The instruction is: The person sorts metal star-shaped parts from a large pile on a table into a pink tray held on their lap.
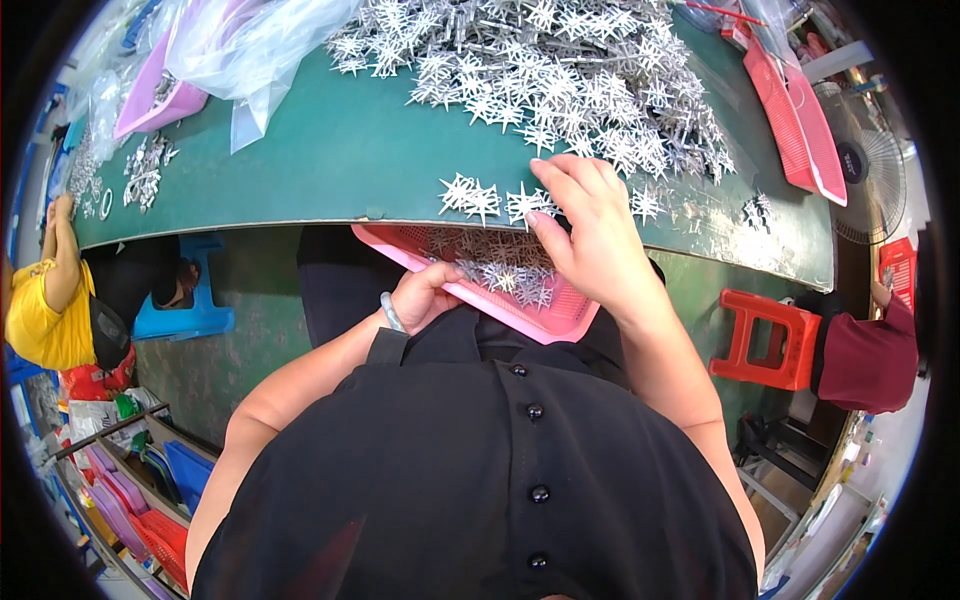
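A pink plastic basket [545,322] rests at my lap, tilted under the table's front edge. Silver star-shaped pieces [512,280] lie inside it. My left hand [425,297] grips its near left rim, thumb on top. Over the table edge, my right hand [590,220] reaches with thumb and fingers apart. Its thumb and fingertips are close to a few loose silver stars [527,203]; whether they touch them I cannot tell. Just left of these sits another little cluster of stars [470,197]. A large heap of the same stars [560,85] spreads across the far side of the table.
The green table [330,165] holds a pink-purple basket [160,100] and clear plastic bags [250,65] at left. A pink basket [795,120] and a fan [865,170] are at right. People sit on both sides, by a blue stool [190,315] and a red stool [765,340].
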A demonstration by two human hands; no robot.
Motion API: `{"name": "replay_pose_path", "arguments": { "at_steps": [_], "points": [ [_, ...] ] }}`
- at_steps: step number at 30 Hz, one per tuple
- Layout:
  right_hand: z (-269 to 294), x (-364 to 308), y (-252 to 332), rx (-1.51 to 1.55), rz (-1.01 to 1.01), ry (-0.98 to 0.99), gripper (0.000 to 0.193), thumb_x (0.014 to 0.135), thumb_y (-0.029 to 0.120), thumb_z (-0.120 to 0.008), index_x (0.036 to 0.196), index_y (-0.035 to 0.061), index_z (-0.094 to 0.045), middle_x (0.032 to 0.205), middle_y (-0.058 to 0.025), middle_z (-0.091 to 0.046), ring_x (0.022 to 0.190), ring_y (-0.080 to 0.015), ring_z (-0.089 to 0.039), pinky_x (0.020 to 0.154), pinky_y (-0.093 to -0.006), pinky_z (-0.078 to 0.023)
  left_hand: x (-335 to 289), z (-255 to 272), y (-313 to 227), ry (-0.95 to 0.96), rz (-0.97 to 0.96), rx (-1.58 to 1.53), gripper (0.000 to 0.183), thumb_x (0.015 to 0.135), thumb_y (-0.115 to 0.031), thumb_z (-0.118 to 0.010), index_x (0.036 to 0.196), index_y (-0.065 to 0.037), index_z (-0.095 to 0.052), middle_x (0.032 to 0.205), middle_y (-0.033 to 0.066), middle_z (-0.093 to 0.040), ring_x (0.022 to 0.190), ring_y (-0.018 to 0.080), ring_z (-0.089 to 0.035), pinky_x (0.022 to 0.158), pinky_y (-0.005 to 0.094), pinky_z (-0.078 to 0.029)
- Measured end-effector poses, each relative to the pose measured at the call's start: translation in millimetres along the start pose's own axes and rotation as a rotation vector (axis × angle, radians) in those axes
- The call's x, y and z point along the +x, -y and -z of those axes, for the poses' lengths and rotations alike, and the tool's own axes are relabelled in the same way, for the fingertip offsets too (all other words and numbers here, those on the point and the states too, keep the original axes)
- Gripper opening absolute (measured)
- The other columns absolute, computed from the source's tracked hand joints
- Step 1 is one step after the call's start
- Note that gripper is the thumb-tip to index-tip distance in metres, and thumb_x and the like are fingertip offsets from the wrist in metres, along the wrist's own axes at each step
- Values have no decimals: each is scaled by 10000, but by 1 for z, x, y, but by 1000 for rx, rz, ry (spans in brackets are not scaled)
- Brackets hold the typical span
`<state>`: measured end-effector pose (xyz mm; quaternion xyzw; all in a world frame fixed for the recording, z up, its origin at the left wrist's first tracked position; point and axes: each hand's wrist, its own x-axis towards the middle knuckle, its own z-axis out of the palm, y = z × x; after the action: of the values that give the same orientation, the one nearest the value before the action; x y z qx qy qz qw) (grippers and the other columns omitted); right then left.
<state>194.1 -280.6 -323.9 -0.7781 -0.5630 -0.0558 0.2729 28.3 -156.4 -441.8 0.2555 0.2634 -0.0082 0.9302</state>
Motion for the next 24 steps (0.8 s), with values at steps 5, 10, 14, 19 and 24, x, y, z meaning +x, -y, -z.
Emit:
{"name": "replay_pose_path", "arguments": {
  "at_steps": [5,10,14,19,24],
  "points": [
    [10,14,0,23,63,78,155,693,106,-642,828,40,-603,918,-81,-525,918,-268,-472,806,-376,-371,1,7,2,-20,20,43,512,756,-62,-510,1241,28,-372,1192,161,-501,1096,279,-502,982,430,-372],
    [10,17,-6,278,19,88,155,659,56,-672,796,52,-598,788,-70,-541,827,-252,-501,748,-336,-403,4,13,7,20,-20,-1,504,760,-67,-509,1235,31,-373,1178,157,-510,1083,280,-511,980,423,-375],
    [1,9,-13,681,-300,20,79,748,37,-631,809,26,-582,723,-25,-540,649,-107,-505,601,-243,-415,3,8,5,-26,-12,41,474,762,-67,-503,1209,44,-392,1156,161,-521,1071,280,-518,972,426,-383],
    [2,9,-12,662,-404,15,136,791,16,-592,926,12,-593,740,2,-556,674,-72,-500,632,-230,-420,1,4,4,-54,-5,48,418,766,-60,-493,1164,51,-431,1115,165,-545,1048,281,-533,959,428,-394],
    [5,12,-10,589,-358,76,128,801,24,-579,927,9,-566,774,-3,-561,710,-73,-500,678,-224,-415,3,9,6,-48,-1,8,426,760,-56,-500,1163,58,-427,1096,167,-552,1039,286,-538,953,435,-397]
  ]
}}
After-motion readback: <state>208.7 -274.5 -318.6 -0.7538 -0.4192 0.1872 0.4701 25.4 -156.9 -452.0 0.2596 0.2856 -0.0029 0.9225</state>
